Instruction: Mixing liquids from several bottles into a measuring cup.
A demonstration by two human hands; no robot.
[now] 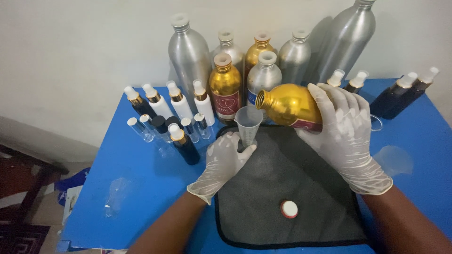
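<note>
My right hand (346,134), in a white glove, holds a gold metal bottle (287,106) tipped on its side, its open mouth at the rim of a small clear measuring cup (248,123). My gloved left hand (223,160) grips the base of that cup, holding it upright over the back edge of a dark grey cloth mat (282,197). A round white and red cap (289,209) lies loose on the mat in front of my hands.
Tall silver and gold metal bottles (226,87) stand at the back of the blue table (136,188). Small white, black and clear spray bottles (176,117) cluster at left, dark spray bottles (400,94) at right. The wall stands close behind.
</note>
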